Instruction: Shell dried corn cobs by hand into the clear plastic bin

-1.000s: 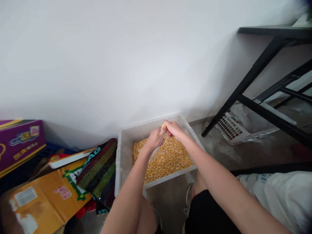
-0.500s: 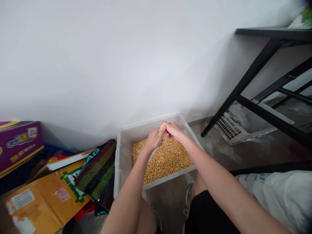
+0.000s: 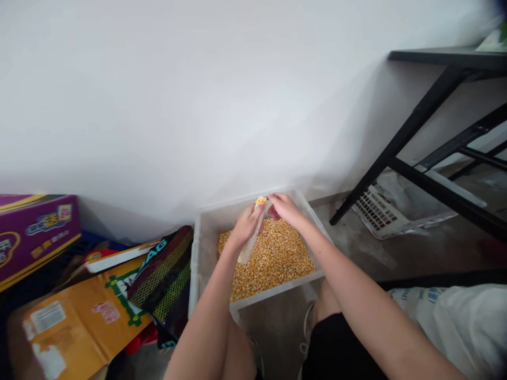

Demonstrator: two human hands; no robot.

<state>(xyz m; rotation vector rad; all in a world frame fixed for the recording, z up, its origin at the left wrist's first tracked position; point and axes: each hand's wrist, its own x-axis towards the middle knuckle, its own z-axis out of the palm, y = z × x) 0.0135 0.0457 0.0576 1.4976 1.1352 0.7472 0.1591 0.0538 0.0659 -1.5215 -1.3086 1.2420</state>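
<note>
Here, left hand (image 3: pixel 246 222) grasped a mostly bare corn cob (image 3: pixel 249 249) above loose kernels (image 3: pixel 279 258) in the bin (image 3: pixel 207 237), yellow tip toward one o'clock; right hand (image 3: pixel 283 208), at the left's two o'clock, curled beside that tip, grip unclear.

The corn cob (image 3: pixel 247 250) is pale cream, with yellow at its tip. The corn grains (image 3: pixel 277 258) are yellow and whitish. The tub (image 3: pixel 208 237) has a cloudy white colour. The carton (image 3: pixel 43 217) is purple with a yellow stripe, and the cardboard (image 3: pixel 77 330) is orange. The bag (image 3: pixel 164 277) shows a net pattern in yellow-green and dark red. The table (image 3: pixel 420 113) is black, the basket (image 3: pixel 400 224) white.
</note>
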